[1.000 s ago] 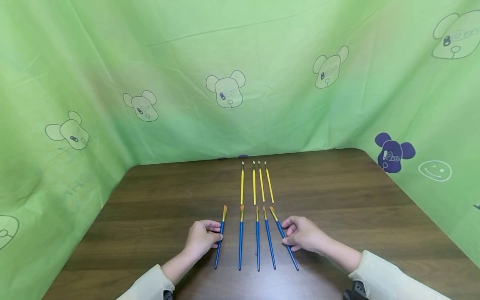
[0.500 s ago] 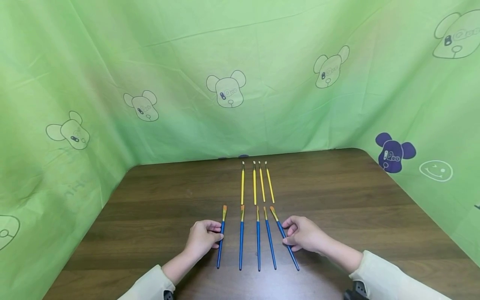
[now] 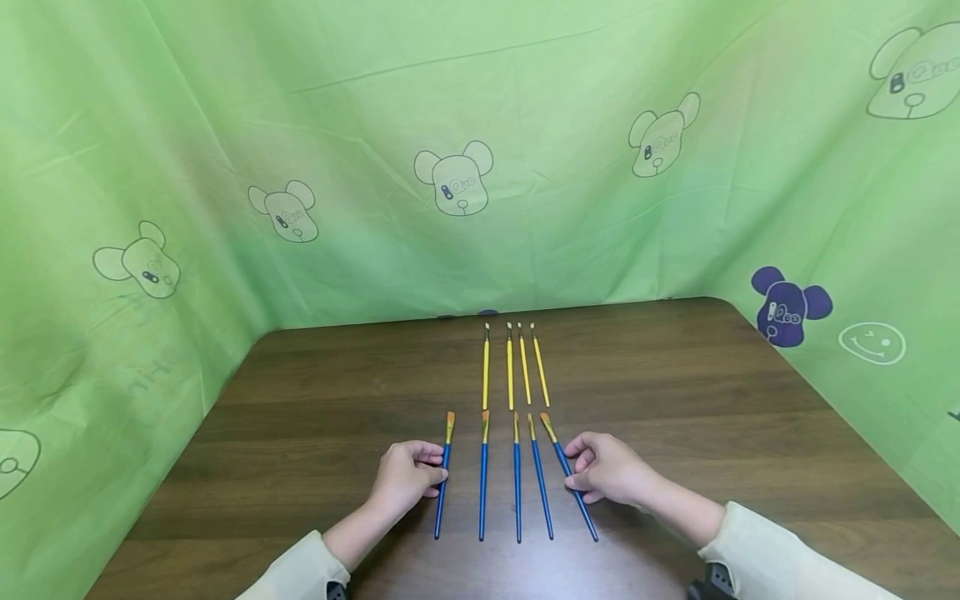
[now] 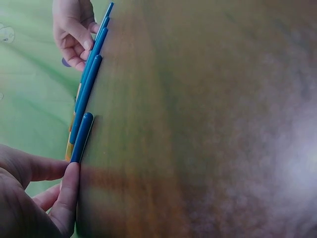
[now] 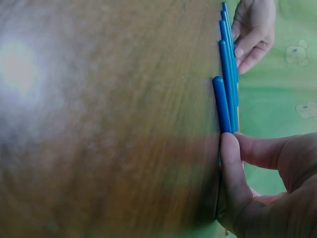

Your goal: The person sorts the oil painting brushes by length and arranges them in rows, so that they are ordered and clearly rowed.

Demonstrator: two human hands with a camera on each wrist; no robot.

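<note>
My left hand (image 3: 408,475) pinches the blue handle of the leftmost paintbrush (image 3: 442,483), which has a flat orange-brown tip and lies close over the wood. At the other end of the row, my right hand (image 3: 609,468) pinches the rightmost blue paintbrush (image 3: 576,492), slanted with its tip toward the left. Each wrist view shows thumb and fingers at the handle, as on the left brush (image 4: 84,136) and the right brush (image 5: 221,106). Between the hands lie three more blue paintbrushes: one (image 3: 483,492), a thinner one (image 3: 517,492) and a slightly tilted one (image 3: 542,487).
Behind the blue row lie several yellow-handled paintbrushes with pale tips, among them the left one (image 3: 485,371) and the right one (image 3: 541,371). Everything lies on a dark wooden table (image 3: 322,392). A green printed cloth (image 3: 360,250) surrounds its back and sides.
The lower end of the left paintbrush has swung slightly to the right, so that brush stands a little straighter. The right hand and the other brushes have not visibly moved.
</note>
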